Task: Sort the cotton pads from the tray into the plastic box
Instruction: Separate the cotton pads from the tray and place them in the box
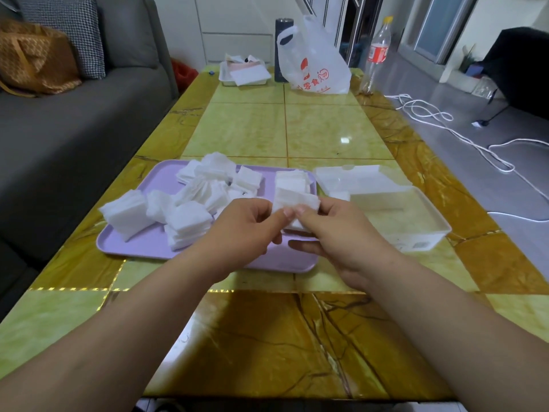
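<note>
A lilac tray (142, 245) lies on the table and holds several loose stacks of white square cotton pads (190, 197). To its right stands a clear plastic box (416, 227) with its lid (362, 176) folded back; one pad shows at its far left corner. Above the tray's right side, my left hand (246, 227) and my right hand (335, 233) meet and both pinch a small stack of cotton pads (297, 203) between thumbs and fingers. The lower part of that stack is hidden behind my fingers.
At the table's far end sit a white tray with papers (245, 72), a dark flask (283, 34), a white plastic bag (315, 60) and a clear bottle (375, 55). A grey sofa (74, 123) runs along the left. White cables (445, 126) lie on the floor at right.
</note>
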Demonstrator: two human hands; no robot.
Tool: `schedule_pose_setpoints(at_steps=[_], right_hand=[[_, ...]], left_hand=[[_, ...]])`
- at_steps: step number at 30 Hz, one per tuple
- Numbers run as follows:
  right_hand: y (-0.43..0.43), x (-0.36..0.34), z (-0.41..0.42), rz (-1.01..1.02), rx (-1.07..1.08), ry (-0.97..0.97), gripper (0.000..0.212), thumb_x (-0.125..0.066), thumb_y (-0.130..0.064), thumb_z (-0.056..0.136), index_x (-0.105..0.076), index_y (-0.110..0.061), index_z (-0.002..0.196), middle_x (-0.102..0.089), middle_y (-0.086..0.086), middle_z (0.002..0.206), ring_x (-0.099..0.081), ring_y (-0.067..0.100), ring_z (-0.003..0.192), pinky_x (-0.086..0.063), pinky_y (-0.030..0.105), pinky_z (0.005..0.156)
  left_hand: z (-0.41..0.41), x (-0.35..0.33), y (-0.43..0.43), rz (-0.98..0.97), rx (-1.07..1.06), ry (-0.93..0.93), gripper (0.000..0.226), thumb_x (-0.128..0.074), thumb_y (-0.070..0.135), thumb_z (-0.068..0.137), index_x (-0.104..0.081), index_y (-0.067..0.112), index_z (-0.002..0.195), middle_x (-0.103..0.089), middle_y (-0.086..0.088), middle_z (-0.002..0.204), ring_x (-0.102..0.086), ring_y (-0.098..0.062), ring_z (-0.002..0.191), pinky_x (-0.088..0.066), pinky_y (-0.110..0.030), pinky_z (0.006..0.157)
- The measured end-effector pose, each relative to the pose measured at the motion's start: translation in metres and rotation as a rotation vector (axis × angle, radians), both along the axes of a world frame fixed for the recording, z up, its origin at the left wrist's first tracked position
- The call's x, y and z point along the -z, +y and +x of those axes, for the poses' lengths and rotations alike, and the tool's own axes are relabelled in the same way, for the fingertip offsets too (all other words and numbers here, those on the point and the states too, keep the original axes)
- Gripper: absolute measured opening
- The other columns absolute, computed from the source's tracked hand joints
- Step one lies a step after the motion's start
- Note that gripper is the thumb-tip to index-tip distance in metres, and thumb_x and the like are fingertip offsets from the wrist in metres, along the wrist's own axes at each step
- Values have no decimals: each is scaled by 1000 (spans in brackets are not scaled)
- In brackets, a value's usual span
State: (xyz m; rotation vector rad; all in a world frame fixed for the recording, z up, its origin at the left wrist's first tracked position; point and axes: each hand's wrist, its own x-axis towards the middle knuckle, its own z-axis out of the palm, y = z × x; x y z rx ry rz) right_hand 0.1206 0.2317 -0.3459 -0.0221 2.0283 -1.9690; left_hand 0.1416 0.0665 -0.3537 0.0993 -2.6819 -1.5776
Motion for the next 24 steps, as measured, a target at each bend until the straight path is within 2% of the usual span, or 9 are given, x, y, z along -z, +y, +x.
schedule_pose_setpoints(at_steps=[4,6,9,10,12,15,18,21,24], right_hand=[[10,-11,-8,100,270,220,29,-54,-14,104,-48,-11,76,-55,7,72,-78,28,68,-65,43,61],[15,-10,-11,96,307,237,33,-53,-13,104,-42,-13,73,-47,6,70,-77,29,65,-64,45,58],[15,-5,-10,108,304,222,34,-54,-13,104,-44,-16,71,-50,5,70,-78,28,68,-65,48,63],[14,-3,-11,110,302,211,32,-54,-13,104,-46,-15,72,-53,6,72,-78,28,70,-65,48,64],[15,-2,-13,101,301,193,28,-54,-14,104,-50,-13,76,-56,8,77,-78,28,72,-65,49,63],[15,-2,-16,113,301,184,20,-55,-14,103,-56,-2,87,-60,16,86,-78,27,71,-65,45,61],[16,0,-16,162,285,203,20,-56,-16,103,-59,4,100,-68,26,99,-78,22,71,-65,42,60],[16,2,-14,188,234,223,20,-56,-16,103,-63,2,106,-71,25,105,-78,20,73,-65,42,62],[13,3,-9,165,181,208,15,-56,-15,103,-66,-5,103,-74,16,100,-78,19,76,-65,39,62]], left_hand=[[-9,15,7,-384,-29,299,8,-64,30,97,-70,27,102,-63,15,103,-56,0,68,-45,-20,71],[-15,24,10,-451,45,242,31,-63,22,96,-65,24,126,-58,11,131,-58,-3,79,-51,-33,86],[-20,33,15,-571,156,62,56,-61,22,92,-51,24,147,-48,4,153,-55,-17,130,-43,-37,110],[-20,36,16,-570,175,44,55,-61,24,92,-53,25,146,-52,3,149,-54,-19,132,-44,-37,109],[-19,36,16,-554,181,37,42,-63,27,91,-63,27,133,-61,5,131,-61,-20,118,-49,-38,99],[-17,30,15,-624,166,19,23,-63,46,88,-66,36,108,-58,10,108,-62,-18,96,-53,-40,86],[-16,25,10,-660,138,40,32,-55,62,87,-67,33,82,-57,11,87,-61,-15,86,-53,-37,78],[-13,24,0,-607,157,33,16,-68,45,89,-68,29,90,-60,11,89,-61,-13,90,-53,-38,81],[-10,22,-5,-451,147,-5,34,-77,35,83,-61,30,113,-59,11,95,-57,-6,85,-51,-31,80]])
